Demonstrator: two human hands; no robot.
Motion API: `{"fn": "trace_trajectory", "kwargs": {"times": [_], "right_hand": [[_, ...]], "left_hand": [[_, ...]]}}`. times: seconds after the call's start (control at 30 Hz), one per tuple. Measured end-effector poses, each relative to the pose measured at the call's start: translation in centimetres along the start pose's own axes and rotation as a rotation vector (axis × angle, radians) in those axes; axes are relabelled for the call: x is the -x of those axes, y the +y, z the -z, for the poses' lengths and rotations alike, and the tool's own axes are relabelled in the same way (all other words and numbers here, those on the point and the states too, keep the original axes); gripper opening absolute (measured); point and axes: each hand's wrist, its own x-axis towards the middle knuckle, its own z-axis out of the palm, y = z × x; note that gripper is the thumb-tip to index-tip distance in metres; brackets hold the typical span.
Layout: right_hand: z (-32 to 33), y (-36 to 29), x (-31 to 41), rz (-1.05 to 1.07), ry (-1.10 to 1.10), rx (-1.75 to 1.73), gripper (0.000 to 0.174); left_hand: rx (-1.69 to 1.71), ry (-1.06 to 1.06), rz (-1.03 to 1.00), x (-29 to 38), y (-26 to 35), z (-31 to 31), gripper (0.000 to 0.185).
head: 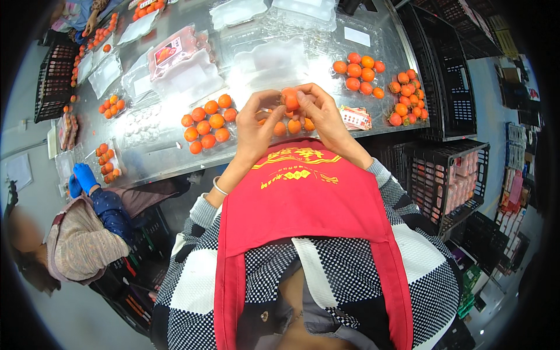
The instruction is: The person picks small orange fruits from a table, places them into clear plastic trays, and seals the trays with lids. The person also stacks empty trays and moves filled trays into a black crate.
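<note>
One orange-red persimmon (289, 99) is held up between my two hands, over the near edge of the metal table. My left hand (258, 120) has its fingers at the fruit's left side, and my right hand (319, 109) grips its right side. Below and behind my hands, more persimmons (294, 126) lie in a row, partly hidden. To the left rests a group of persimmons (203, 127) in a clear tray. Farther right are another group of persimmons (354, 70) and a heap of them (405, 103). Printed labels (355, 118) lie beside my right hand.
Clear plastic trays (271, 61) and a labelled pack (175, 52) cover the table's middle. Black crates (455, 74) stand at the right; a lower crate (422, 183) holds packed trays. A co-worker in blue gloves (86, 175) sits at the left; another person's hand (92, 22) is at the far left.
</note>
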Motion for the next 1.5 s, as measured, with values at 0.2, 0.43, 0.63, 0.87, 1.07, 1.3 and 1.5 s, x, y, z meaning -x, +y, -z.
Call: {"fn": "trace_trajectory", "kwargs": {"times": [0.2,0.43,0.63,0.87,1.07,1.3,1.5], "right_hand": [[-0.2,0.0,0.4,0.099,-0.036,-0.004,0.03],[-0.4,0.4,0.2,0.104,-0.039,-0.053,0.039],[1.0,-0.3,0.2,-0.06,-0.12,-0.13,0.037],[1.3,0.8,0.1,0.234,0.018,0.089,0.039],[7.1,2.9,1.1,0.436,0.337,0.624,0.043],[23.1,4.3,0.1,0.252,1.08,0.857,0.041],[27.0,4.6,-1.2,0.193,0.877,1.095,0.039]], "left_hand": [[0.21,-0.004,0.011,0.0,0.0,-0.2,0.032],[0.11,0.006,-0.151,-0.3,0.0,0.2,0.036],[-0.342,0.011,-0.526,-0.6,0.1,0.5,0.032],[-0.429,0.011,-0.456,-0.5,0.1,-0.1,0.03],[-0.396,0.084,-0.338,-0.4,-0.6,0.4,0.028],[-0.247,0.144,-0.079,0.5,-1.6,0.8,0.022],[-0.259,0.105,-0.055,0.1,-1.8,0.4,0.02]]}}
